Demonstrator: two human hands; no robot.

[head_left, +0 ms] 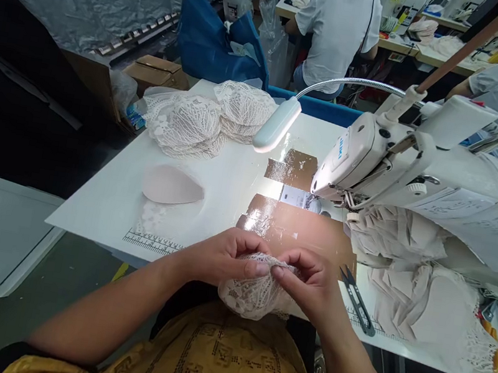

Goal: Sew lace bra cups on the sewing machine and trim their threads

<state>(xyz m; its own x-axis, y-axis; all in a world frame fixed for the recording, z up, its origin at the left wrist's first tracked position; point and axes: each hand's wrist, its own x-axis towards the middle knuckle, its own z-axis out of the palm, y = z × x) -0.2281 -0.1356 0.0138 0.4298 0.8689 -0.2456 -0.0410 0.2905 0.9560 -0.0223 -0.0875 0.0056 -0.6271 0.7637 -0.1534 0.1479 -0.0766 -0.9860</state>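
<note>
Both hands pinch the upper edge of a white lace piece (247, 294) at the table's front edge, just above my lap. My left hand (237, 259) grips it from the left, thumb on top. My right hand (310, 278) has thumb and forefinger closed on the same edge, close beside the left thumb. The lace hangs down in a rounded bulge below the fingers. Beyond the hands stands a white sewing machine (359, 147), its needle area lit by a lamp (277, 127). Thread snips (357, 301) lie to the right of my right hand.
A beige cup-shaped piece (173, 185) lies on lace at the left. Behind it are stacked lace pieces (188, 123). Beige fabric pieces (424, 302) are piled at the right, under and before the machine. Brown tape (303, 230) covers part of the white table (107, 189). A person (337, 33) sits beyond.
</note>
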